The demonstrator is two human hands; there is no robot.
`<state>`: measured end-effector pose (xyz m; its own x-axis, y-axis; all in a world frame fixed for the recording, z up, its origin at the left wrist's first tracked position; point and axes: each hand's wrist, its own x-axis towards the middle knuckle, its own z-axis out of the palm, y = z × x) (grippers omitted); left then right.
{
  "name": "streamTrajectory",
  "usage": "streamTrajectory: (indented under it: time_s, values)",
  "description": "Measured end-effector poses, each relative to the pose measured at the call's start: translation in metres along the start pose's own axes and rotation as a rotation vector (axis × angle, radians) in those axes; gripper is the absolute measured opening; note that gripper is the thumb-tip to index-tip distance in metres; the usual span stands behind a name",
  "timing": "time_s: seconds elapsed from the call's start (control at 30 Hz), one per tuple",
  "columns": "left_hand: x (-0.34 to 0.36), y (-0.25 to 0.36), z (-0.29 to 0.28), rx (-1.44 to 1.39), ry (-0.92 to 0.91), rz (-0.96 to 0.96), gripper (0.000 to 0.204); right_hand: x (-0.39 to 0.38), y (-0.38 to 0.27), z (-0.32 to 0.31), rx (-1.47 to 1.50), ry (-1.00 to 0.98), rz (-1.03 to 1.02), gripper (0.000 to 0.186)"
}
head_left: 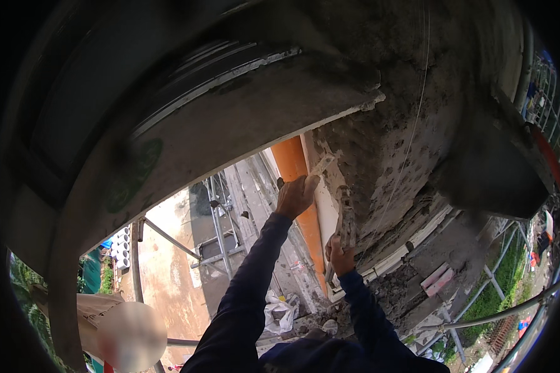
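My left hand [297,196] is closed around a small flat tool [323,165] with a pale, mortar-smeared end pointing toward the wall edge. A dark knob shows at the other side of the fist. Lower and to the right, my right hand [340,255] is closed on the bottom of a long mortar-caked strip [346,217], which stands along the edge of the wall. Rough, damp mortar covers the wall [386,155] to the right. Behind my left hand runs an orange pipe [290,158].
A concrete ledge [230,118] juts across overhead. One thin string [410,133] hangs down the wall. Below are scaffold planks [255,193], metal tubes [219,224], a white bag [282,314], and red bricks [437,280] beside loose mortar. Another person [130,336] is at the lower left.
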<state>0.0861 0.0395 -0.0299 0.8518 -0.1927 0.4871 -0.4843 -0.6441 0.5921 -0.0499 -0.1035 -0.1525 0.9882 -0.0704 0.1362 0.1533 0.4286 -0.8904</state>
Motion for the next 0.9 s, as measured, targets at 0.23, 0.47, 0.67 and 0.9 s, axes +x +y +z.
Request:
streamTrajectory:
  time_s: [0.23,0.47,0.67,0.9]
  values:
    - [-0.045,0.025,0.01,-0.321,-0.021,-0.019,0.038,-0.131,0.023,-0.073,-0.316,0.026,0.231,0.032]
    - [0.0,0.051,-0.017,-0.719,-0.067,-0.052,0.039,-0.17,0.007,-0.079,-0.593,0.07,0.421,0.046]
    - [0.015,0.06,-0.02,-0.521,-0.008,0.042,0.038,-0.132,-0.041,-0.055,-0.545,0.044,0.155,0.038]
    - [0.022,0.067,-0.027,-0.173,0.156,0.386,0.034,-0.055,-0.167,0.016,-0.642,-0.128,-0.382,0.043]
